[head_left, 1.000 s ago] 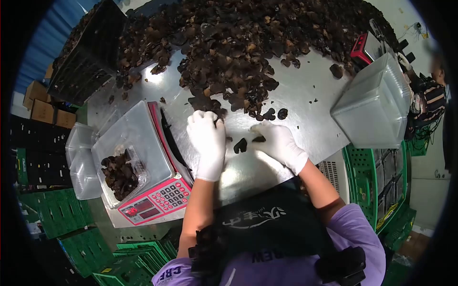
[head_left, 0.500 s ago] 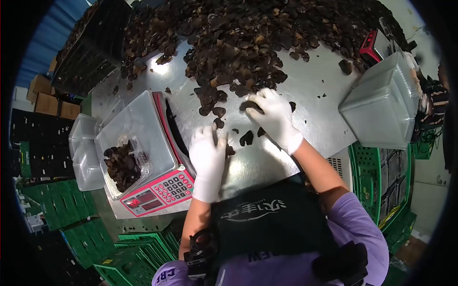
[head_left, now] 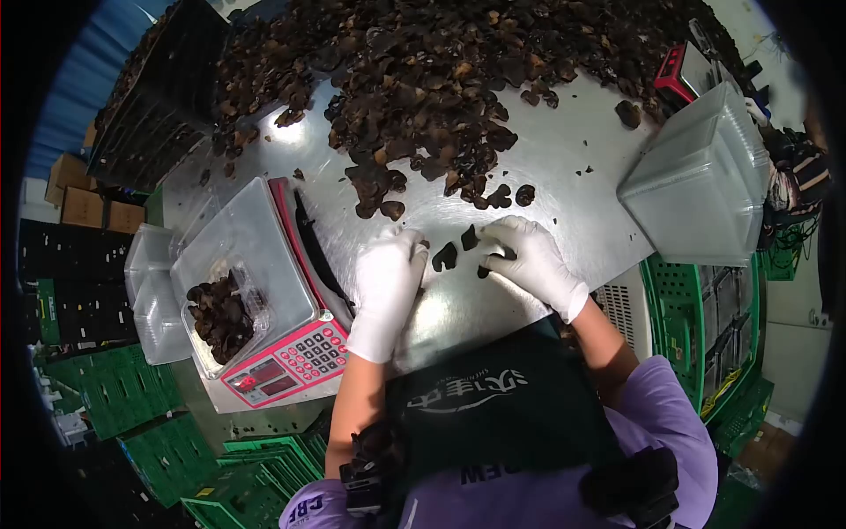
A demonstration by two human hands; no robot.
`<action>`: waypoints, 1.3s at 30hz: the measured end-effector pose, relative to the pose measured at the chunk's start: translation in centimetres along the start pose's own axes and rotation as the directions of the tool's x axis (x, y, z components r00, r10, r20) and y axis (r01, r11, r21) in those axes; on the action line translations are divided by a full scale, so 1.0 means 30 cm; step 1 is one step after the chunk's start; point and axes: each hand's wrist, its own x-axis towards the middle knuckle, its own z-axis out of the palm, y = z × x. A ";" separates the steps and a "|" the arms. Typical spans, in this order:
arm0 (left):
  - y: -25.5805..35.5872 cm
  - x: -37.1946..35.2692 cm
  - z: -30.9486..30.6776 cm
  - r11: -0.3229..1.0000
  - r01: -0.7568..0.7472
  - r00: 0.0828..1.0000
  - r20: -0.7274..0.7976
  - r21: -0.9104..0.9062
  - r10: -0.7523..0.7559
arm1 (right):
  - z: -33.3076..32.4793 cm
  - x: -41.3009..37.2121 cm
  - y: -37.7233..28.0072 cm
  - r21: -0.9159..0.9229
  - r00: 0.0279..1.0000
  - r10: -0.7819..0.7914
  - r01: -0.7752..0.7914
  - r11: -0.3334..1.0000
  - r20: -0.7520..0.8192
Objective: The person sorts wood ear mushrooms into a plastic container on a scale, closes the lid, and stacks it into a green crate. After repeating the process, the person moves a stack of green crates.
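White gloves cover both hands. My left hand [head_left: 388, 278] is closed at the near part of the metal table [head_left: 564, 176], right of the scale, with a small dark bit at its fingertips. My right hand [head_left: 526, 262] has its thumb and fingers around dark mushroom pieces, one of them a dark piece [head_left: 469, 236] at its fingertips. Between the hands lies a loose dark piece [head_left: 445, 257]. Beyond them spreads a big heap of dark mushrooms [head_left: 423, 88]. On the red and white scale [head_left: 300, 361] sits a clear tray holding mushrooms [head_left: 220, 317].
Stacked clear containers [head_left: 696, 185] stand at the right, near a second red scale [head_left: 671, 66]. More clear containers [head_left: 154, 295] are left of the scale. Black crates [head_left: 159, 106] lean at the upper left. Green crates [head_left: 123, 388] stand lower left and right.
My right hand has moved from the heap's edge nearer my body. My left hand has closed more. Loose pieces by the heap now lie differently.
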 end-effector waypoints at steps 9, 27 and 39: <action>0.146 0.037 -0.006 0.892 0.214 0.976 0.118 -0.399 -0.181 | -0.244 -0.095 0.047 -0.155 0.946 0.056 -0.110 0.982 -0.318; 0.197 -0.063 0.049 0.973 0.212 0.967 0.163 -0.094 -0.195 | -0.103 0.124 0.132 -0.249 0.991 0.027 -0.060 0.967 -0.133; -0.017 0.165 0.118 0.779 0.069 0.962 -0.247 0.623 0.112 | -0.061 0.066 0.111 -0.146 0.995 -0.094 0.092 0.985 -0.007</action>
